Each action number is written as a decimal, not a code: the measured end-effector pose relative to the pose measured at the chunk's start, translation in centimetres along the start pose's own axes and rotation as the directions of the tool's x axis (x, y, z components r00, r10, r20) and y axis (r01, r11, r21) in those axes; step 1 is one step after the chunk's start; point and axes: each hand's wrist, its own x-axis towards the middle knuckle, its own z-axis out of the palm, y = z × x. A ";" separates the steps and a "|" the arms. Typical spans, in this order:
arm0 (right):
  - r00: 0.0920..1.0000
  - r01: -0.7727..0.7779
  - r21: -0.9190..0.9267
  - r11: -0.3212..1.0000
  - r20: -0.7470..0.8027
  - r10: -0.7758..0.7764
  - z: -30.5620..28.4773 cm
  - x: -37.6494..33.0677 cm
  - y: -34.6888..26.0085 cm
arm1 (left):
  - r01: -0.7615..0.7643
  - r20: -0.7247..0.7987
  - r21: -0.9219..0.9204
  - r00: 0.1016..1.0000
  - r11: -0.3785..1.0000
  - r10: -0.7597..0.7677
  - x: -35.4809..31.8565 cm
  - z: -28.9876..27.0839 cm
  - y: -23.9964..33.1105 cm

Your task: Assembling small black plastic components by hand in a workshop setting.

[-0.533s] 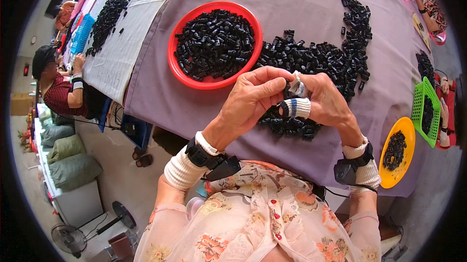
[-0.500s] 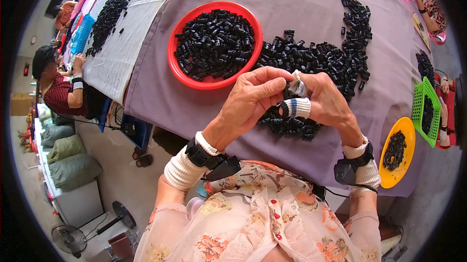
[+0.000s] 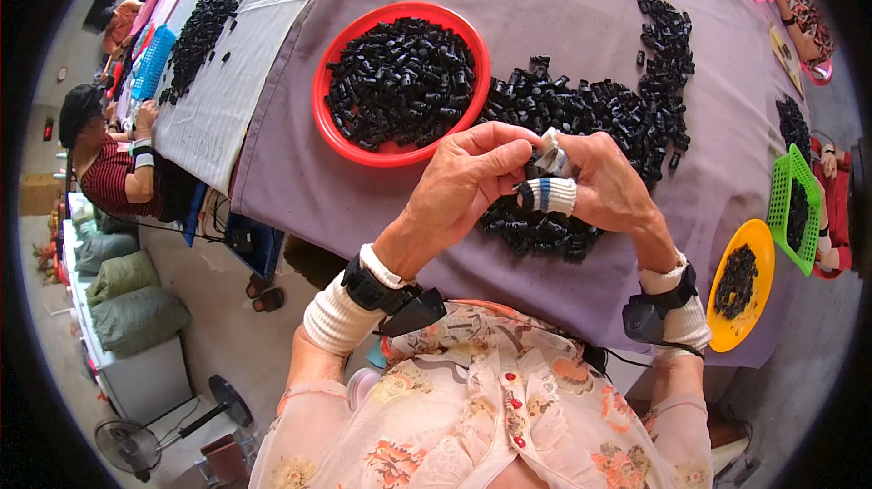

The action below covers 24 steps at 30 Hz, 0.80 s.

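Above the near edge of a pile of small black plastic parts (image 3: 581, 108), my two hands meet, fingertips together. My left hand (image 3: 454, 182) is closed in a pinch of thumb and forefinger on a small black plastic part, mostly hidden by the fingers. My right hand (image 3: 610, 182) closes on the same part from the other side. It wears a white knit finger cover with a blue stripe (image 3: 550, 196) and a whitish, greyish wrap (image 3: 553, 155) on another fingertip. Just beyond my left hand stands a red round basin (image 3: 324, 130) filled with black parts.
A yellow plate (image 3: 756, 294) with black bits lies at the table's right edge, near a green basket (image 3: 783, 194). On the left, a co-worker (image 3: 113, 162) sits by another table with a black pile (image 3: 207, 26) and a blue basket (image 3: 153, 62). A fan (image 3: 129, 445) stands lower left.
My hands have shifted very slightly to the left, and the right fingers have turned a little against the left fingertips. The basin and the piles stay as they were.
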 end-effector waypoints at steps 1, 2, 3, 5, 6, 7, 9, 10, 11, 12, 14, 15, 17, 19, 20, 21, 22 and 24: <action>0.999 -0.011 0.047 0.999 -0.037 0.013 0.1 0.0 0.0 | -0.014 0.010 -0.011 1.000 1.000 0.014 -0.1 0.1 -0.1; 0.999 -0.007 0.045 0.999 -0.034 0.009 0.2 -0.1 0.3 | -0.028 0.021 -0.023 0.999 0.999 0.029 -0.1 0.2 -0.1; 0.998 -0.026 0.138 0.990 -0.061 0.035 0.4 -0.1 0.8 | -0.034 0.020 -0.023 0.999 0.999 0.035 -0.1 0.2 0.0; 0.995 -0.040 0.228 0.973 -0.080 0.059 0.9 -0.1 1.4 | -0.074 0.089 -0.002 0.993 0.997 0.073 -0.1 -0.1 0.0; 0.995 -0.040 0.292 0.956 -0.072 0.064 1.2 0.0 1.6 | -0.080 0.087 -0.003 0.993 0.997 0.080 -0.1 -0.2 -0.1; 0.996 -0.041 0.353 0.935 -0.064 0.068 1.4 0.0 1.6 | -0.083 0.096 -0.028 0.992 0.996 0.085 -0.1 -0.3 -0.2; 0.996 -0.062 0.365 0.929 -0.036 0.080 1.5 -0.1 1.1 | -0.093 0.103 -0.054 0.990 0.994 0.099 -0.1 -0.3 -0.2; 0.993 -0.081 0.375 0.924 -0.044 0.105 1.7 -0.1 1.1 | -0.096 0.092 -0.052 0.991 0.994 0.100 -0.2 -0.3 -0.2; 0.990 -0.100 0.384 0.918 -0.052 0.129 1.8 -0.1 1.1 | -0.098 0.080 -0.050 0.992 0.994 0.102 -0.2 -0.3 -0.1; 0.984 -0.158 0.365 0.917 -0.019 0.178 1.5 -0.2 0.8 | -0.108 0.077 -0.052 0.991 0.993 0.112 -0.2 -0.4 -0.2; 0.981 -0.175 0.365 0.914 -0.011 0.192 1.3 -0.2 0.0 | -0.119 0.076 -0.084 0.989 0.989 0.125 -0.2 -0.7 -0.2; 0.977 -0.195 0.369 0.909 -0.008 0.213 1.3 -0.2 -0.2 | -0.128 0.073 -0.085 0.988 0.988 0.134 -0.4 -0.8 0.1; 0.973 -0.203 0.381 0.902 -0.024 0.229 1.4 -0.4 -0.2 | -0.120 0.031 -0.102 0.992 0.987 0.124 -0.5 -1.0 0.6; 0.969 -0.207 0.388 0.898 -0.045 0.243 1.4 -0.7 0.5 | -0.155 -0.008 -0.118 0.988 0.981 0.155 -0.5 -1.8 0.9; 0.966 -0.211 0.397 0.893 -0.058 0.253 1.4 -0.8 0.5 | -0.187 -0.018 -0.139 0.982 0.973 0.186 -0.5 -2.6 1.1; 0.966 -0.210 0.396 0.894 -0.057 0.252 1.5 -0.9 0.6 | -0.217 -0.028 -0.160 0.976 0.963 0.216 -0.5 -3.2 1.3; 0.960 -0.227 0.433 0.872 -0.050 0.275 1.5 -1.0 0.6 | -0.232 -0.082 -0.127 0.971 0.964 0.223 -0.6 -3.5 1.6; 0.954 -0.243 0.470 0.849 -0.044 0.297 1.4 -1.1 0.8 | -0.247 -0.090 -0.145 0.968 0.958 0.236 -0.5 -4.4 1.9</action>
